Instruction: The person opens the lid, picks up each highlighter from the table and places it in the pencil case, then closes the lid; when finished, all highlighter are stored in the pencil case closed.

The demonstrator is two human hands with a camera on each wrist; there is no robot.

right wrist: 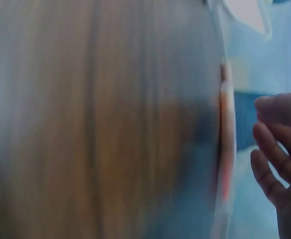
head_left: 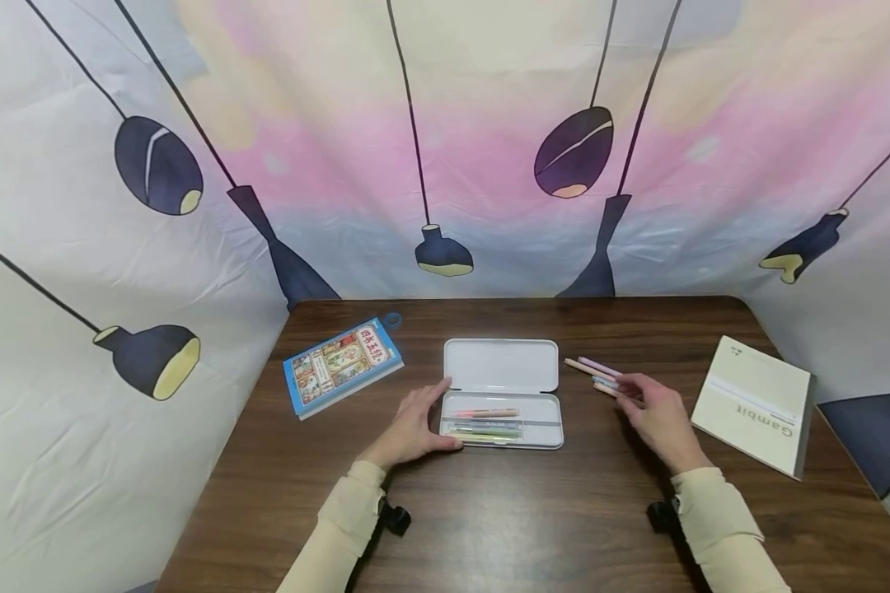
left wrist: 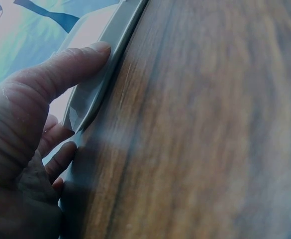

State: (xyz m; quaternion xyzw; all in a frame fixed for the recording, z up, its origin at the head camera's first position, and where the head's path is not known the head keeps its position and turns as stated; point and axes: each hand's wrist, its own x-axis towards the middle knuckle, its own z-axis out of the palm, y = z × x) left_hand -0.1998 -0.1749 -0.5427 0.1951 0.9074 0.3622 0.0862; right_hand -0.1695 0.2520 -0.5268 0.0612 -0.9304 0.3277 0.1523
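Note:
A white pencil case (head_left: 501,365) lies with its lid swung back in the middle of the table, several pens (head_left: 487,413) in its lower tray. My left hand (head_left: 412,424) holds the case's left end, thumb on the front wall and fingers at the side and back corner. In the left wrist view the thumb (left wrist: 78,67) presses that wall. My right hand (head_left: 658,412) is over a loose group of pens (head_left: 592,369) right of the case. In the right wrist view its loosely bent fingers (right wrist: 274,154) hold nothing visible, apart from a blurred pen (right wrist: 227,134).
A blue book (head_left: 344,362) with a blue ring (head_left: 392,320) at its corner lies at the left. At the right is a cream notebook (head_left: 752,403) marked Gambit. A printed cloth (head_left: 489,165) hangs behind the wooden table (head_left: 504,511).

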